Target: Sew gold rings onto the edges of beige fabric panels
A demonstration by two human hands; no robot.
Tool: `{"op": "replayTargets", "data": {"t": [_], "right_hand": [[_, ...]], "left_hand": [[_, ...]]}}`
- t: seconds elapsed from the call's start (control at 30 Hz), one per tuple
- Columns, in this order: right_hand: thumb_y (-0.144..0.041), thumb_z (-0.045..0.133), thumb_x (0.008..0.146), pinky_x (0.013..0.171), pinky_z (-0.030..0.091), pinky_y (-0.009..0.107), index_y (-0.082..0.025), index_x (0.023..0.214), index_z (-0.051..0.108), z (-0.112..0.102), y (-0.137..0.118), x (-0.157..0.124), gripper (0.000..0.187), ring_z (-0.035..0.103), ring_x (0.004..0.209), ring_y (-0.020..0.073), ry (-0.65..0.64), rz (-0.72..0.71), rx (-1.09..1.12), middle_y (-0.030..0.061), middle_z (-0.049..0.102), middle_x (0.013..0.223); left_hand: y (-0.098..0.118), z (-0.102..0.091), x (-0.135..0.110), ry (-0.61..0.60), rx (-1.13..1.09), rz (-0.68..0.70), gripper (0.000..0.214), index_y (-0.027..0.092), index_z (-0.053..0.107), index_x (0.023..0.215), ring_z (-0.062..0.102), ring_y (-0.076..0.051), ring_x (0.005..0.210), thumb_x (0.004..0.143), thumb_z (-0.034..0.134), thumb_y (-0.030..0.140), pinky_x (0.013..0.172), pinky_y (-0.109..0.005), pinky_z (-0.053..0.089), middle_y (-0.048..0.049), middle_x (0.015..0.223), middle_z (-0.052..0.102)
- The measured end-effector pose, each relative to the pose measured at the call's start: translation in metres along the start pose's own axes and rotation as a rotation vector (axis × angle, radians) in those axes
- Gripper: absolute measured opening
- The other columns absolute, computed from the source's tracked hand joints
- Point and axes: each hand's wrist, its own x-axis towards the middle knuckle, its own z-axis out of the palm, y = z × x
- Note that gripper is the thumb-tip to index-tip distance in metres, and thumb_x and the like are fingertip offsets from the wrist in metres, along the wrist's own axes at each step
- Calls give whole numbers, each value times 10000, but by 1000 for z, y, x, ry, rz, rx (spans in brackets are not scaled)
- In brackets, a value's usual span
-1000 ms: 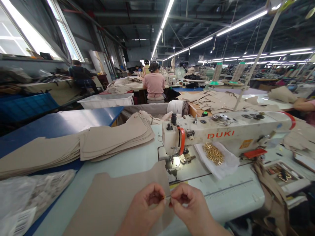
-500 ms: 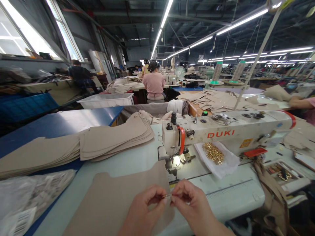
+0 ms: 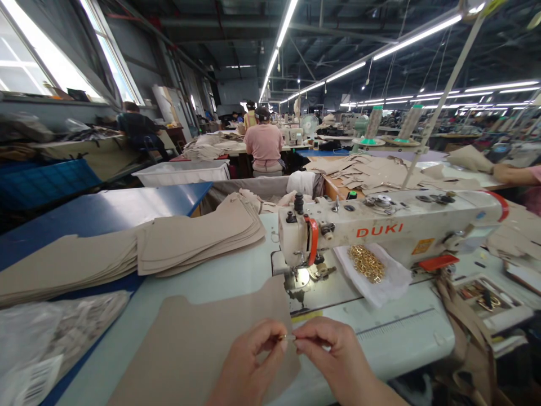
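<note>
My left hand [image 3: 250, 361] and my right hand [image 3: 333, 355] meet near the table's front edge, fingertips pinched together on a small gold metal ring [image 3: 284, 337] held between them. Both hands hover over a flat beige fabric piece [image 3: 190, 344] lying on the pale sewing table [image 3: 236, 276]. Just behind them stands a white DUKI sewing machine [image 3: 389, 225], its lit needle area [image 3: 302, 276] a short way beyond my fingers. A heap of gold rings [image 3: 366, 263] lies on a white cloth under the machine's arm.
Stacks of cut beige pieces [image 3: 198, 237] lie to the left, partly on a blue table [image 3: 105, 211]. A clear plastic bag [image 3: 51, 338] sits front left. A tray of small parts [image 3: 484, 296] is at right. A person in pink [image 3: 265, 144] sits ahead; another person's arm [image 3: 513, 175] shows far right.
My hands stay pinched together on the small ring, with only slight shifts of the fingers. The other person's arm at far right has crept a little leftward.
</note>
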Motion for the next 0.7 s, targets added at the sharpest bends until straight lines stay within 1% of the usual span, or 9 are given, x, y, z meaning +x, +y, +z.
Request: {"op": "replayTargets", "data": {"t": [0.17,0.3,0.4,0.43,0.47,0.5,0.57,0.63,0.7], "right_hand": [[-163,603,781,622,447,224,-218,742,740,-2,-9,2,153,626,670,156,-53,4,-127,12,691,694],[-136,562,783,609,420,219,-200,723,704,-1,-9,4,167,595,663,144,-77,26,-171,6,659,691],[-128,549,764,598,400,221,-187,696,676,0,-3,8,156,573,653,140,-76,60,-162,-1,634,668],[-138,546,760,589,398,221,-185,690,668,0,1,9,148,568,640,137,-79,92,-120,-5,626,651],[-156,546,757,577,399,219,-183,687,660,0,4,10,137,563,620,134,-81,130,-62,-11,618,631],[-178,547,754,562,401,217,-181,685,653,-1,8,11,126,559,595,130,-83,168,3,-18,608,606],[-216,559,741,530,401,213,-178,672,638,-3,15,14,111,546,537,120,-76,234,112,-35,581,551],[-226,580,719,510,394,207,-176,652,627,-6,20,19,96,531,496,106,-57,268,154,-50,561,513],[-210,591,709,501,398,200,-177,632,611,-7,21,28,86,524,474,96,-48,320,166,-60,549,494]], "left_hand": [[0,1,1,0,1,6,159,220,600,712,576,-161,676,829,498,255,642,-209,448,10,698,592],[-1,-2,5,-23,-4,-24,139,207,625,729,610,-171,723,797,505,230,686,-225,466,2,727,630],[-2,-13,18,-174,-26,-85,124,196,645,728,627,-179,727,776,538,237,677,-236,479,2,724,667],[-3,-17,26,-225,-26,-97,129,194,652,736,633,-183,730,780,546,251,673,-240,485,0,728,680],[-6,-22,34,-246,-12,-94,145,193,658,754,640,-186,738,794,541,269,678,-249,492,-4,742,693],[-11,-25,42,-229,24,-71,165,193,663,783,647,-192,763,813,526,281,701,-264,501,-12,776,704],[-24,-28,56,-88,170,37,187,190,663,862,646,-215,854,829,499,274,793,-325,510,-42,884,711],[-40,-23,66,67,356,178,219,170,651,958,616,-255,971,818,499,244,894,-412,490,-89,1011,689],[-54,-13,68,136,510,299,262,145,632,1033,579,-284,1039,818,502,218,939,-473,470,-126,1087,659]]}}
